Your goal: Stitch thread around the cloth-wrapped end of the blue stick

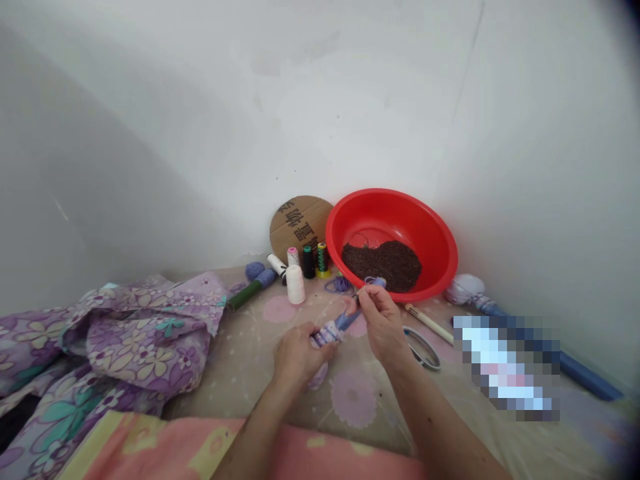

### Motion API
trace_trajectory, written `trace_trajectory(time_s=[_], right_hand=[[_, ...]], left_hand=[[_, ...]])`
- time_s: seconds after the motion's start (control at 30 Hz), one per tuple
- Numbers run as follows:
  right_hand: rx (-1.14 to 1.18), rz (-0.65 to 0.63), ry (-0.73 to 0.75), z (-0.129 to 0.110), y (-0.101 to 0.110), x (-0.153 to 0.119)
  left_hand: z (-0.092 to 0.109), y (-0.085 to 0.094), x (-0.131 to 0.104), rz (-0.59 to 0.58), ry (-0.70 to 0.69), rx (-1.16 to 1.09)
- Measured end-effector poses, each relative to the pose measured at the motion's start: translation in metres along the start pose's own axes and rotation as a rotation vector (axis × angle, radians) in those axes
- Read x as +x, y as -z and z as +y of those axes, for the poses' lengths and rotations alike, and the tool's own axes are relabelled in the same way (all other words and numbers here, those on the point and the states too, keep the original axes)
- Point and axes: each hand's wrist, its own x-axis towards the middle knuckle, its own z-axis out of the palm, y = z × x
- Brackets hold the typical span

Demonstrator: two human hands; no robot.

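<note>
My left hand (299,355) is closed around a blue stick-like piece (344,321) wrapped in white and purple yarn or cloth (329,333). The piece tilts up to the right, towards the other hand. At its upper end, the fingers of my right hand (384,321) are pinched together. What sits between those fingertips is too small to make out. Just beyond them, a bundle of purple yarn (341,285) lies on the flowered cover (353,393).
A red basin (440,257) with dark grains (385,263) stands behind my hands, beside a round cardboard (297,223). Several thread spools, including a white cone (295,287), are left of it. Scissors (424,350) lie at right; floral cloth (150,340) is heaped at left.
</note>
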Motion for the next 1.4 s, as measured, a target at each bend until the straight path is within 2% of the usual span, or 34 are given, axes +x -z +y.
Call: trace_trajectory(time_s=[0.1, 0.2, 0.3, 0.37, 0.4, 0.47, 0.57, 0.7, 0.8, 0.97, 1.23, 1.4], right_hand=[[-0.21, 0.136, 0.142, -0.003, 0.017, 0.007], [-0.396, 0.337, 0.252, -0.007, 0.042, 0.015], [-0.437, 0.541, 0.281, -0.01, 0.062, 0.021], [-0.407, 0.594, 0.265, -0.011, 0.068, 0.022], [-0.383, 0.58, 0.238, -0.01, 0.067, 0.022], [-0.333, 0.468, 0.146, -0.006, 0.062, 0.021], [-0.329, 0.173, 0.022, 0.003, 0.049, 0.016], [-0.499, -0.248, -0.023, 0.012, 0.032, 0.006], [-0.606, -0.408, -0.031, 0.011, 0.022, -0.002], [-0.716, -0.496, -0.015, 0.013, 0.015, -0.011], [-0.778, -0.506, -0.039, 0.021, 0.012, -0.015], [-0.784, -0.469, -0.035, 0.02, 0.009, -0.014]], left_hand=[[-0.002, 0.0, 0.003, -0.026, -0.012, -0.008], [-0.008, 0.0, 0.007, -0.042, -0.027, -0.054], [-0.013, -0.002, 0.01, -0.04, -0.05, -0.107], [-0.015, -0.004, 0.012, -0.041, -0.062, -0.13], [-0.015, -0.005, 0.012, -0.041, -0.065, -0.137], [-0.016, -0.006, 0.013, -0.037, -0.068, -0.144], [-0.017, -0.006, 0.013, -0.033, -0.077, -0.155], [-0.017, -0.005, 0.014, -0.045, -0.085, -0.161], [-0.017, -0.003, 0.014, -0.049, -0.085, -0.158], [-0.017, -0.003, 0.015, -0.04, -0.09, -0.152], [-0.017, -0.002, 0.015, -0.045, -0.105, -0.12], [-0.016, -0.001, 0.014, -0.066, -0.086, -0.114]])
